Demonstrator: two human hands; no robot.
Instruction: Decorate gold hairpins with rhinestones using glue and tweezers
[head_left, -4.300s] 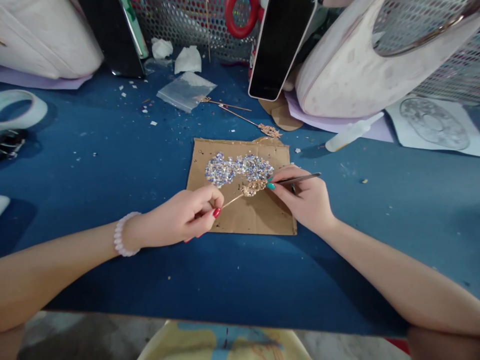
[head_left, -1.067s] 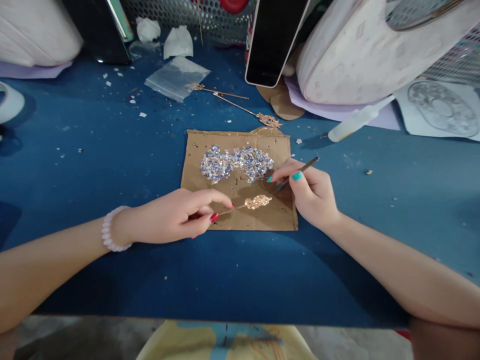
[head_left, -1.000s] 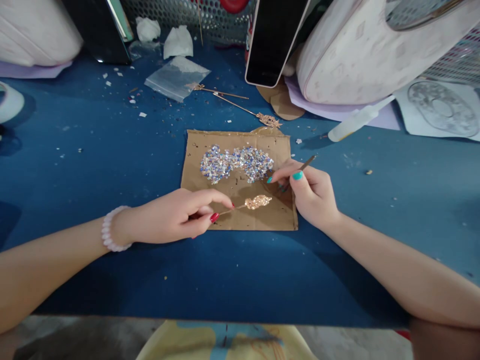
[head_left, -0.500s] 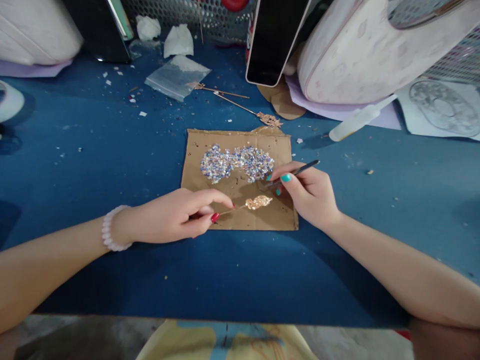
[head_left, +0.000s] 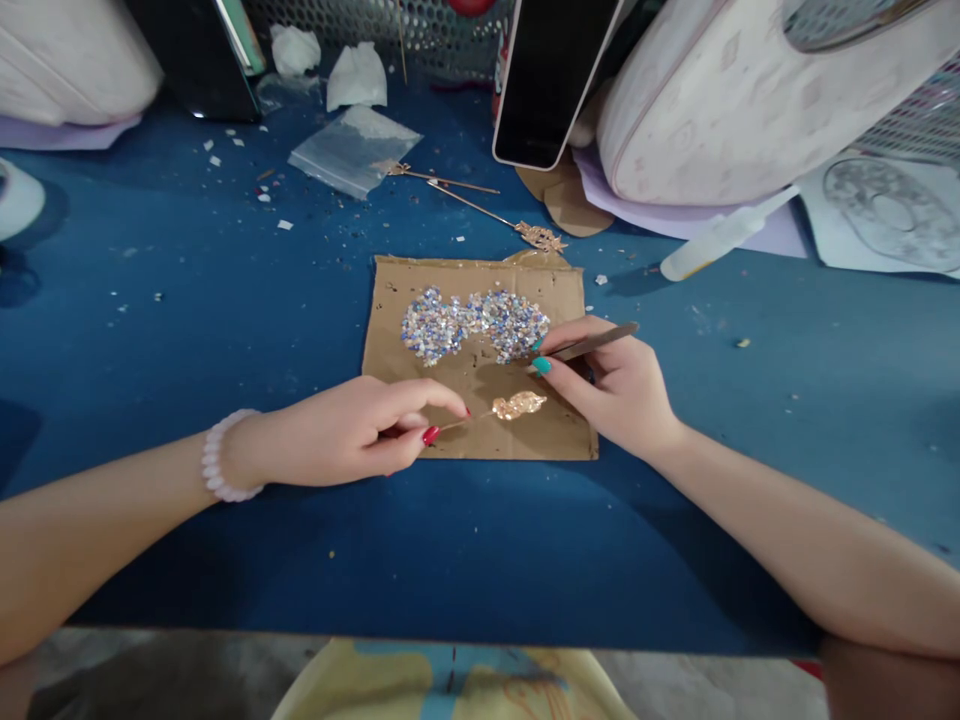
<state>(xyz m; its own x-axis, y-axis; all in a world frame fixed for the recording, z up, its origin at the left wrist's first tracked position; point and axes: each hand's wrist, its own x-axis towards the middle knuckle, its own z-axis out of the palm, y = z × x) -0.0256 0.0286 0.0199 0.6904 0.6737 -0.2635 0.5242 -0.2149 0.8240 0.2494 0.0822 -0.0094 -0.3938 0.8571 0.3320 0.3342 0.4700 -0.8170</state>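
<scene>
My left hand (head_left: pixel 360 430) pinches the thin stem of a gold hairpin; its ornate gold head (head_left: pixel 517 405) rests on a brown cardboard sheet (head_left: pixel 480 440). My right hand (head_left: pixel 619 385) grips metal tweezers (head_left: pixel 592 342), their tip pointing left at the edge of a pile of small shiny rhinestones (head_left: pixel 472 325) spread across the cardboard's upper half. The tweezers' tip sits just above the hairpin head, apart from it.
Blue table (head_left: pixel 187 320) speckled with tiny scraps. Two more gold hairpins (head_left: pixel 487 215) and a clear plastic bag (head_left: pixel 352 150) lie behind the cardboard. A dark phone (head_left: pixel 551 80), a white rounded case (head_left: pixel 727 100), a white glue bottle (head_left: pixel 712 245) and a printed sheet (head_left: pixel 885 215) crowd the back right.
My right hand has turned the tweezers and brought their tip left to the rhinestone pile's right edge. My left hand and the hairpin have stayed put for the last second.
</scene>
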